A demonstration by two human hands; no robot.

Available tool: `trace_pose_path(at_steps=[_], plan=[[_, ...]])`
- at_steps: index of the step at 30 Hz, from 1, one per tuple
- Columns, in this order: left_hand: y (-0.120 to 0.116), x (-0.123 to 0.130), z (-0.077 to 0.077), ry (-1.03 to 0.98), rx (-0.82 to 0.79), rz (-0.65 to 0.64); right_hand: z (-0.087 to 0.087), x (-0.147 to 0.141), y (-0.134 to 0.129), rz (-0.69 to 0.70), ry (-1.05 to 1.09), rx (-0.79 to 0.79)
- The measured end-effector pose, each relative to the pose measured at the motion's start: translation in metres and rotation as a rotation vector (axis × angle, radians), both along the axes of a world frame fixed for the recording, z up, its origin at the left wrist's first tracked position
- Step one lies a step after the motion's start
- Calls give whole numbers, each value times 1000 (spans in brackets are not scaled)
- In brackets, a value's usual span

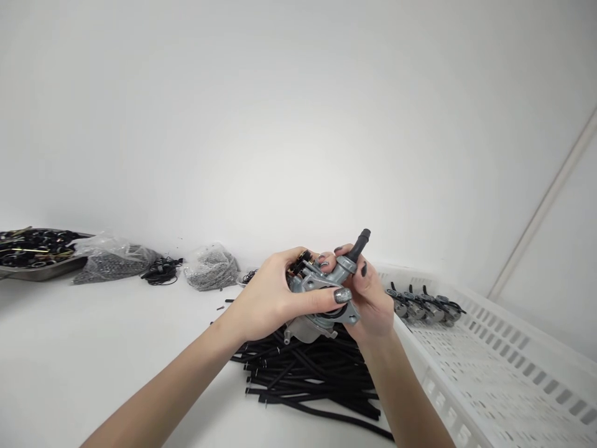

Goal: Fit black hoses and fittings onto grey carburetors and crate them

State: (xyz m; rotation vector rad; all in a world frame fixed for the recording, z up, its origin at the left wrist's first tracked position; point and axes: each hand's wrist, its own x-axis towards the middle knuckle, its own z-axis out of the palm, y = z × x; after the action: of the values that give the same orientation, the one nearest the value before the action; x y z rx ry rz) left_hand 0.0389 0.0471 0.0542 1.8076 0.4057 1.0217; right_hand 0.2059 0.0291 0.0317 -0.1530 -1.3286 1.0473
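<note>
A grey metal carburetor (308, 328) is held up in the middle of the view, over a pile of black hoses (308, 373). My left hand (275, 292) is wrapped round its body, with the thumb across the front flange. On the right side, my right hand (373, 305) has its fingers closed round the top neck, where a black rubber cap (359, 244) sticks up, tilted to the right. Some right fingers are hidden behind the part.
At right, a white perforated basket (466, 379) holds several carburetors (422, 306) at its far end. Along the wall at left are a metal tray (51, 270) of small parts, two plastic bags (114, 256) of small pieces and a black tangle (162, 270).
</note>
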Motion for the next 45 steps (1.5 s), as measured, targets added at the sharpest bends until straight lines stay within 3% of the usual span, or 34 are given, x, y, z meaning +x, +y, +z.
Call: trace_pose_path(at_steps=[27, 34, 45], plan=[[1, 2, 0, -15, -50, -29, -2, 1, 1, -73, -32, -60], [1, 2, 0, -3, -10, -11, -3, 3, 2, -152, -47, -53], [0, 1, 0, -5, -13, -32, -3, 3, 3, -78, -42, -53]])
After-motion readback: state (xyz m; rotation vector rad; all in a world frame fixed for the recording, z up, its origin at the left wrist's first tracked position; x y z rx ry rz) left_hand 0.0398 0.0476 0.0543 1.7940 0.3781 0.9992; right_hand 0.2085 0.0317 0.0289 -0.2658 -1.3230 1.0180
